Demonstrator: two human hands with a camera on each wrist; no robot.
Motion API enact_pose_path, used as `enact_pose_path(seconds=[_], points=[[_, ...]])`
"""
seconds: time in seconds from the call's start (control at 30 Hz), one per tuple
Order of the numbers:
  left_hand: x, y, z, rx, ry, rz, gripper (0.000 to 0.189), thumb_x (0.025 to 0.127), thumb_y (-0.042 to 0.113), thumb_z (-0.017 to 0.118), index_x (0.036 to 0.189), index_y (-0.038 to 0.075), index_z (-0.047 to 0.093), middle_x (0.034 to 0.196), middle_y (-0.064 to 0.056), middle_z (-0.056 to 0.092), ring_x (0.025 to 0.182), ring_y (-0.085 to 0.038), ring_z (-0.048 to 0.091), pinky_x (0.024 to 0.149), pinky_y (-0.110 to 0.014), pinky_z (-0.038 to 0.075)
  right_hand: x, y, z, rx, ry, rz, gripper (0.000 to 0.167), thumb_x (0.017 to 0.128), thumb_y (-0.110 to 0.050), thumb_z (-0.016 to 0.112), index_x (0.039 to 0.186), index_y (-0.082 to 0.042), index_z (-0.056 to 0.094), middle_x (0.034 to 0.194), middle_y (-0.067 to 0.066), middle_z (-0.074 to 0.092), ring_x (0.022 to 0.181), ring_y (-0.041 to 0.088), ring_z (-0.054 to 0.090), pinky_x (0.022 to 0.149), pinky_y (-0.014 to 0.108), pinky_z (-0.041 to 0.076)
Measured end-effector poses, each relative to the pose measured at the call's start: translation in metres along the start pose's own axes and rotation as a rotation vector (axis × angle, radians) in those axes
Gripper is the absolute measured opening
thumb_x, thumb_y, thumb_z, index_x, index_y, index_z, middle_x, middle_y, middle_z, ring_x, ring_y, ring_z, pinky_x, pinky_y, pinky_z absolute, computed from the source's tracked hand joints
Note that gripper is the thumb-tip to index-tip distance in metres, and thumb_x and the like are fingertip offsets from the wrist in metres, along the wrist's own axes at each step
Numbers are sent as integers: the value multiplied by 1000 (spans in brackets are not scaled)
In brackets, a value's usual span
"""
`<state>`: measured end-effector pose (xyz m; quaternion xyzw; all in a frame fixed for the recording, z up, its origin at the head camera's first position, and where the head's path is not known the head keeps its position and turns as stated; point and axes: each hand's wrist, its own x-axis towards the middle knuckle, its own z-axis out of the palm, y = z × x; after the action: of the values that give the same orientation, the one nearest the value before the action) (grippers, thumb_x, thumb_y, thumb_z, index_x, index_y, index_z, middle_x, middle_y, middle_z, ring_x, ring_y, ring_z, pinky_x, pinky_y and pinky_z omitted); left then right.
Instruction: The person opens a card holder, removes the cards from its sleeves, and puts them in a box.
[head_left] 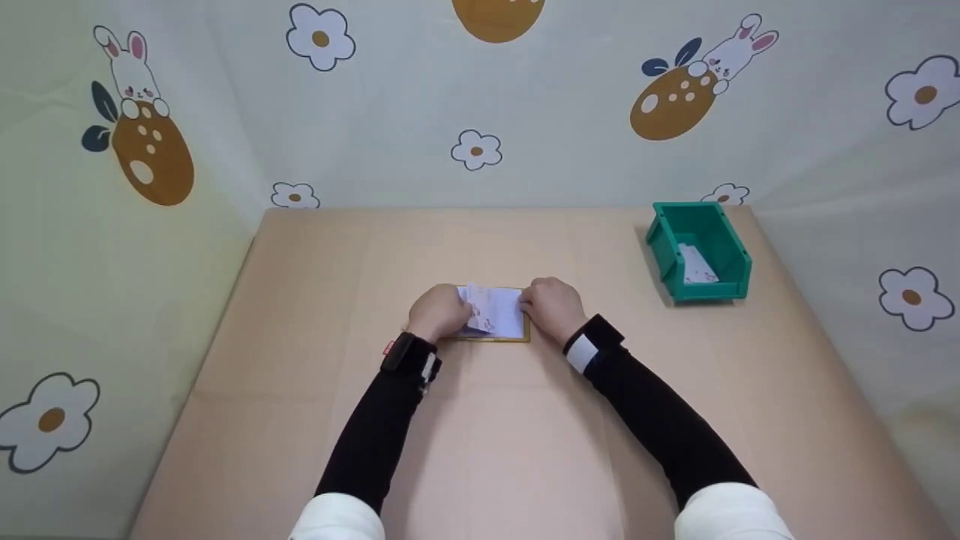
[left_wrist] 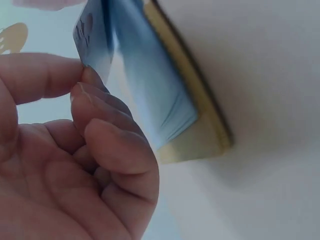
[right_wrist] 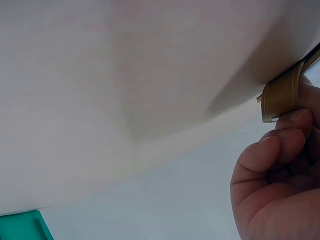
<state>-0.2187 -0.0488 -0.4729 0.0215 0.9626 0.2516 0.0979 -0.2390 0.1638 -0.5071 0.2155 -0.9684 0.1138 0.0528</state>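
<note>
A small notebook [head_left: 511, 315] with white pages and a yellow-brown cover lies open on the table between both hands. My left hand [head_left: 440, 310] pinches a small printed card [head_left: 480, 309] between thumb and fingers, tilted over the pages. In the left wrist view the card [left_wrist: 95, 37] stands up beside the bent page corners [left_wrist: 182, 117], and the other fingers curl inward. At the notebook's right edge, my right hand [head_left: 555, 306] grips its side. In the right wrist view a tan strap [right_wrist: 281, 97] with a metal snap sticks out at the fingertips of this hand [right_wrist: 280, 185].
A green open-front bin [head_left: 705, 291] stands at the back right of the table, with white printed cards [head_left: 697, 266] inside. Beige covering lies over the table [head_left: 360, 255]. Patterned cloth walls [head_left: 390, 127] rise behind it and on both sides.
</note>
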Motion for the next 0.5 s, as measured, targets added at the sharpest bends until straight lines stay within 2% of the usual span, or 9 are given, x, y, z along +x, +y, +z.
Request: enact_pose_path(seconds=[0.2,0.5], points=[[-4,1,-9,-5,-1,8,35,90,20,59,60,14,41,63,0,43,57,-17,43,52,-30,33,-1,-1,1,1,19,-8,9,88,-14,75,93,-9,80,84,7,69,84,26,66,73,40,54],[-8,5,-24,-72,35,51,37,88,18,59,57,15,39,59,3,38,54,-15,39,50,-29,29,-1,-1,0,-5,21,1,9,88,-16,75,93,-9,79,84,6,69,85,26,66,74,41,53]])
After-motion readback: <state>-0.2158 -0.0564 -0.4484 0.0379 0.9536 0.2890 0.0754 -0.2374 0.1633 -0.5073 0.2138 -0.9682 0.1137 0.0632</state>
